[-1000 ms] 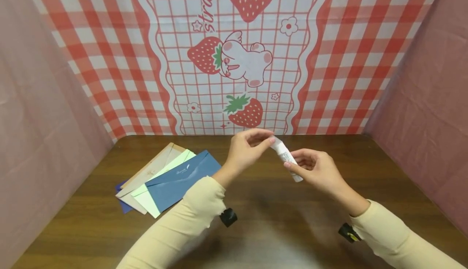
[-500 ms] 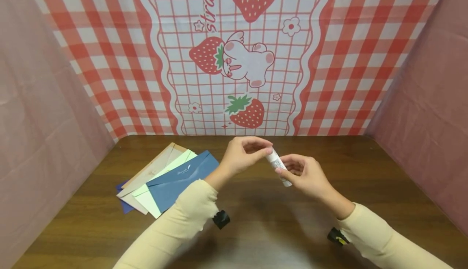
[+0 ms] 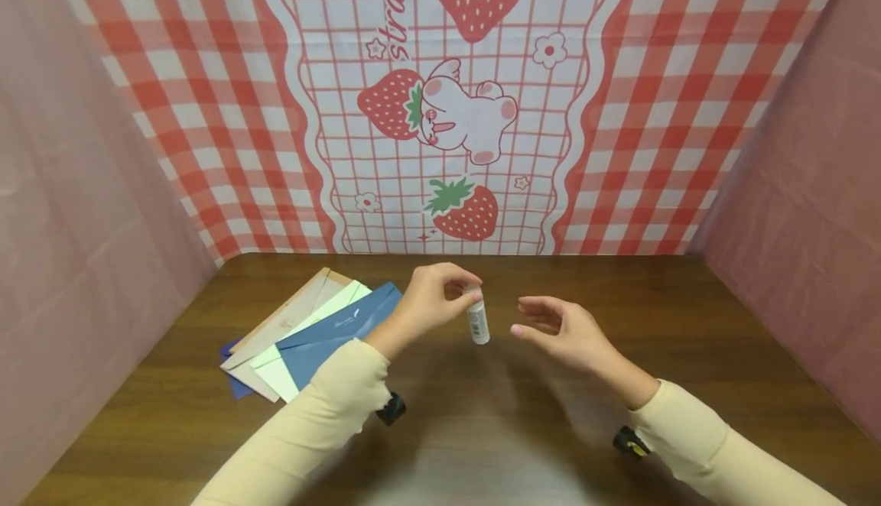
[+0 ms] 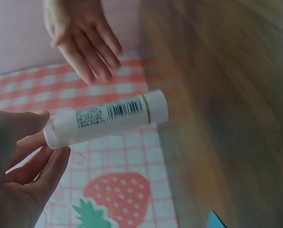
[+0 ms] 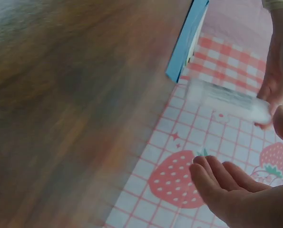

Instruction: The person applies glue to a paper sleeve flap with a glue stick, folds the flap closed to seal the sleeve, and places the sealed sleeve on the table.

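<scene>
A white glue stick (image 3: 478, 326) with a printed barcode label hangs above the wooden table, tilted slightly from upright. My left hand (image 3: 440, 296) pinches it by its upper end between thumb and fingertips. The left wrist view shows the whole tube of the glue stick (image 4: 105, 121), with a thin line near its far end. To the right, apart from the tube, my right hand (image 3: 567, 338) holds nothing, its fingers loosely bent. In the right wrist view the glue stick (image 5: 227, 100) is blurred.
Several envelopes lie fanned on the left of the table (image 3: 482, 429): a dark blue envelope (image 3: 333, 338) on top, a pale green envelope (image 3: 274, 376) and a greyish envelope (image 3: 289, 319) beneath. A strawberry-print cloth (image 3: 468, 131) hangs behind; pink cloth (image 3: 798, 185) lines the sides.
Earlier both hands held the glue stick. My right hand has let go of it, and my left hand has carried it left and down, turning it closer to upright.
</scene>
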Available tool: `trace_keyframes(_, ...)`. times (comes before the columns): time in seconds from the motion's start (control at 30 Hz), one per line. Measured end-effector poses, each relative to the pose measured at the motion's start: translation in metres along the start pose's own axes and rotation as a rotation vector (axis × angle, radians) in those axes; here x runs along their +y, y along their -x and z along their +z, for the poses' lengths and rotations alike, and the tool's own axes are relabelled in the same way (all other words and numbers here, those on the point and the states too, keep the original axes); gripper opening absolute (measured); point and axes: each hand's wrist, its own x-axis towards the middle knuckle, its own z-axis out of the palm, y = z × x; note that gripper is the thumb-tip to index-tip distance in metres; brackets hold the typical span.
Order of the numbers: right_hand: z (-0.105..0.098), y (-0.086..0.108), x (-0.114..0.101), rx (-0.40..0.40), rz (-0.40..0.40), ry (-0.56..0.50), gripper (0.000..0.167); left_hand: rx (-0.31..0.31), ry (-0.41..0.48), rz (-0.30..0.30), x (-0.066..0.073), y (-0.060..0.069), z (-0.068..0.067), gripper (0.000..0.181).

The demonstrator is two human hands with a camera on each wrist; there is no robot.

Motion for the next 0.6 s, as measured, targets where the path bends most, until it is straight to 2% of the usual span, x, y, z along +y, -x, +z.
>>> trace_keyframes(0.2,-0.001,0.006,0.004,-0.051,-0.007,0.022,0.043,-0.012,-0.194,0.025,-0.022,0.009,0.005,0.015)
trace_keyframes(0.27,-0.001,0.008,0.004,-0.062,-0.015,0.027,0.042,-0.021,-0.218,0.016,-0.025,0.012,0.006,0.015)
trace_keyframes(0.4,-0.003,0.011,0.004,-0.069,-0.022,0.031,0.042,-0.026,-0.204,0.002,-0.028,0.016,0.006,0.02)
trace_keyframes(0.53,0.001,0.018,0.007,-0.008,-0.014,0.108,0.042,-0.017,-0.215,-0.016,-0.027,0.022,0.006,0.036)
trace_keyframes(0.6,0.004,0.025,0.007,0.054,-0.023,0.195,0.044,-0.01,-0.257,-0.018,-0.026,0.033,0.005,0.046)
